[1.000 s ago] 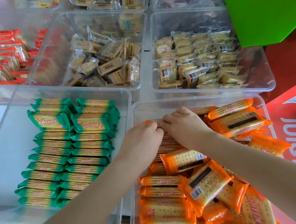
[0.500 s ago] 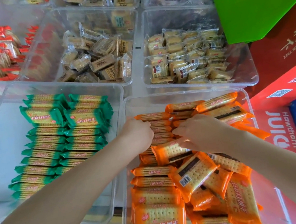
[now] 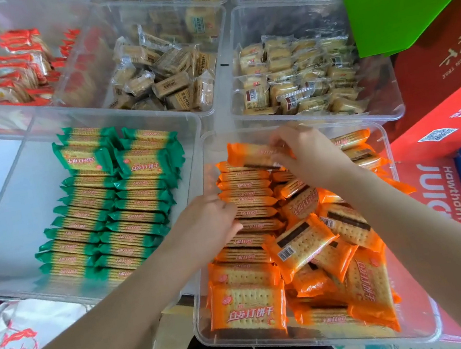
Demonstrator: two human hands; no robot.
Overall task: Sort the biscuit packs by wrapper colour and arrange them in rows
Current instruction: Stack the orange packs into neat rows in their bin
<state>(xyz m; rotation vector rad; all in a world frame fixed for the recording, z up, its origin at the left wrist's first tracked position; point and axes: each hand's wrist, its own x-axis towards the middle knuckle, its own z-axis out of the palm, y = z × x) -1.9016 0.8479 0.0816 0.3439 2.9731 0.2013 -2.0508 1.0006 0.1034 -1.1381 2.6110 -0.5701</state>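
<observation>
Head view: two bare hands work over a clear plastic bin (image 3: 421, 322) of glossy orange biscuit packs. The right hand (image 3: 304, 153) pinches one orange pack (image 3: 250, 156) at the far end of the row (image 3: 245, 202), where about ten flat packs stand on edge. The left hand (image 3: 209, 223) has fingers curled against the row's side; whether it grips one is unclear. Loose orange packs (image 3: 309, 240) pile beside it. Green packs (image 3: 113, 205) fill two rows in the neighbouring bin (image 3: 6, 179).

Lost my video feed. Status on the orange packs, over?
Right hand pinching an orange pack at the far end of the orange row. Left hand pressed against the row's side. Loose orange pile crowds the right of the bin.
</observation>
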